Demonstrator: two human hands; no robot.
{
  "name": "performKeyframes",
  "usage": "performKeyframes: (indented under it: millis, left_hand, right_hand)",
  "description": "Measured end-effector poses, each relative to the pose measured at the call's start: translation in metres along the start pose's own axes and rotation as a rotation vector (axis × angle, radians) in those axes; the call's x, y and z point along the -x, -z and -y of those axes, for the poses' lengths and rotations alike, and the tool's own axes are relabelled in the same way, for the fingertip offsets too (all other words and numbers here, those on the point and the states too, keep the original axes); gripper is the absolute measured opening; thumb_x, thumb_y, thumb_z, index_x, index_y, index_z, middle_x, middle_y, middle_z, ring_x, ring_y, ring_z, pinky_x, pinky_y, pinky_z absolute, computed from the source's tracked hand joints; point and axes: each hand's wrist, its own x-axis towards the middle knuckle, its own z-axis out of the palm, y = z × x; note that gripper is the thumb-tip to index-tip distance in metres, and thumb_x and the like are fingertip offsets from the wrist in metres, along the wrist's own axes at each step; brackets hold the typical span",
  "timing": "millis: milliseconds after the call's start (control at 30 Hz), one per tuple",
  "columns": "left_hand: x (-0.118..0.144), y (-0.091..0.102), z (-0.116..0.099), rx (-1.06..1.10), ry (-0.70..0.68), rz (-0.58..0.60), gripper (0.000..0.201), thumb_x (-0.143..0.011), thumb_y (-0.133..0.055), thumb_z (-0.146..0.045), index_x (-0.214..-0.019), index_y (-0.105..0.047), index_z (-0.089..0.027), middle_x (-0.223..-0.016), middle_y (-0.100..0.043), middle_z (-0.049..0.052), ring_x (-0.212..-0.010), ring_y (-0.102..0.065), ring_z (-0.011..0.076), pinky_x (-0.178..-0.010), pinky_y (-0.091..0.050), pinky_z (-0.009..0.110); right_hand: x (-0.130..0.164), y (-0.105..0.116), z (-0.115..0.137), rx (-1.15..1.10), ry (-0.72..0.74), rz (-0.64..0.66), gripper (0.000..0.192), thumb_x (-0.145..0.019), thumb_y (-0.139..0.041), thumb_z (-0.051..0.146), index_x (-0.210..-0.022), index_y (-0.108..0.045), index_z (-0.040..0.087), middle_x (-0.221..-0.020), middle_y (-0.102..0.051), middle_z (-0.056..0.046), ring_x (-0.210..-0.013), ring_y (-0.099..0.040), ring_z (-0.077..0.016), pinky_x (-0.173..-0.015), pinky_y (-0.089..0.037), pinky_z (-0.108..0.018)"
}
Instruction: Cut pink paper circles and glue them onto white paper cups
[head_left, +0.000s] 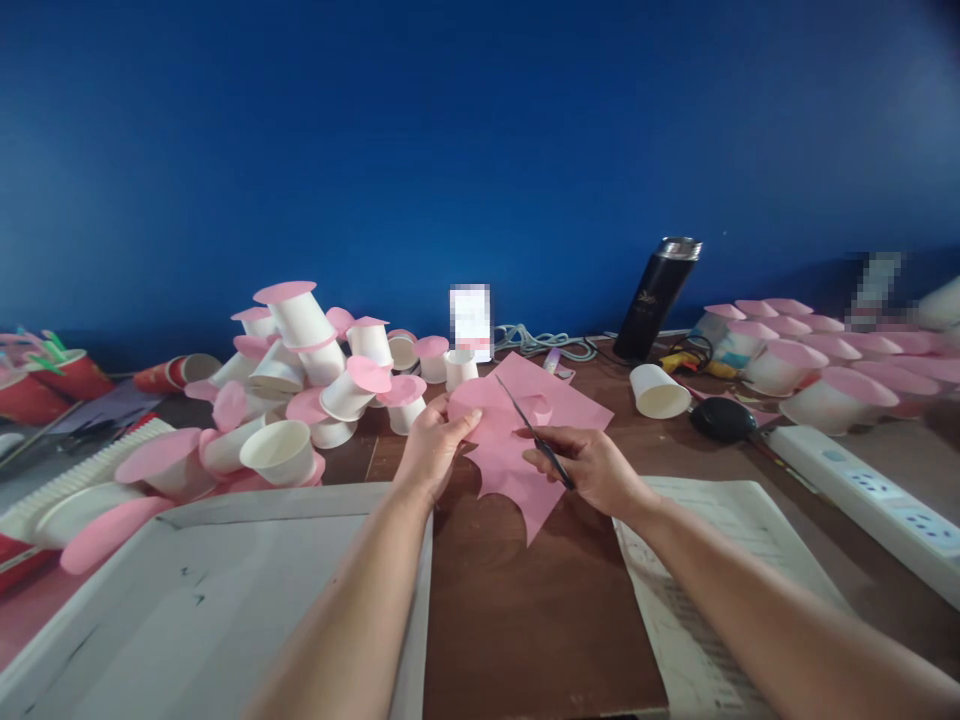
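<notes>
Cutting pink paper (pixel 517 440) at a brown table (pixel 525 600), I have the left hand (pixel 435 445) pinching the sheet's near-left edge between thumb and fingers while the right hand (pixel 592 470) is closed around the scissors (pixel 534 432), whose blades point up and away across the sheet. The paper hangs between the two hands, just above the tabletop, its lower edge already ragged with pointed offcuts. By my reading the step in hand is trimming a rounded piece from the sheet; the next move would call for turning the paper with the left fingers so the blades can follow a curve, keeping the thumb clear of the cut line.

Beyond the left fingers lies a heap of cups (pixel 315 390) capped with pink discs; beyond the right fingers lies one cup on its side (pixel 658 390), with a dark flask (pixel 658 295) behind it. More capped cups (pixel 810 360) crowd the far right.

Hard to make out: whether the blades are parted or shut, since they show only as a thin dark line. The scissor handles are buried in my right fist. Two small patches by the wall are pixelated.
</notes>
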Motion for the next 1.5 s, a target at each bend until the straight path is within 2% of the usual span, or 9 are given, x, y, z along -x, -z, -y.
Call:
performKeyframes:
  millis: [367, 700, 1067, 1500]
  left_hand:
    - [0.000, 0.002, 0.001, -0.039, 0.003, -0.018, 0.043, -0.067, -0.077, -0.037, -0.102, -0.066, -0.016, -0.091, -0.071, 0.008, -0.077, -0.067, 0.0222, -0.069, -0.053, 0.035]
    - [-0.002, 0.003, 0.002, 0.035, -0.012, -0.063, 0.041, -0.065, -0.079, -0.034, -0.099, -0.067, -0.014, -0.091, -0.072, 0.008, -0.079, -0.067, 0.0212, -0.077, -0.052, 0.036]
    - [-0.002, 0.000, 0.004, 0.103, 0.006, -0.067, 0.045, -0.063, -0.080, -0.032, -0.100, -0.065, -0.012, -0.087, -0.072, 0.008, -0.074, -0.067, 0.0205, -0.074, -0.053, 0.037]
    - [-0.002, -0.002, 0.005, 0.060, 0.021, -0.061, 0.037, -0.065, -0.078, -0.029, -0.097, -0.066, -0.014, -0.084, -0.069, 0.004, -0.072, -0.064, 0.0166, -0.076, -0.052, 0.035]
  right_hand:
    - [0.000, -0.003, 0.002, -0.041, 0.018, -0.002, 0.064, -0.068, -0.074, 0.053, -0.114, -0.070, 0.010, -0.060, -0.049, 0.002, -0.053, -0.037, -0.0085, -0.051, -0.034, -0.025]
    - [-0.008, 0.001, -0.007, -0.057, -0.035, -0.069, 0.061, -0.068, -0.074, 0.052, -0.112, -0.070, 0.010, -0.059, -0.054, 0.002, -0.055, -0.046, -0.0104, -0.053, -0.040, -0.025]
    - [-0.002, -0.003, 0.002, -0.079, -0.091, 0.022, 0.060, -0.068, -0.072, 0.055, -0.109, -0.071, 0.011, -0.062, -0.055, 0.000, -0.058, -0.048, -0.0106, -0.052, -0.038, -0.024]
    - [-0.002, -0.005, 0.000, -0.084, -0.086, 0.028, 0.061, -0.070, -0.072, 0.051, -0.114, -0.069, 0.009, -0.061, -0.051, 0.002, -0.057, -0.042, -0.0094, -0.053, -0.034, -0.024]
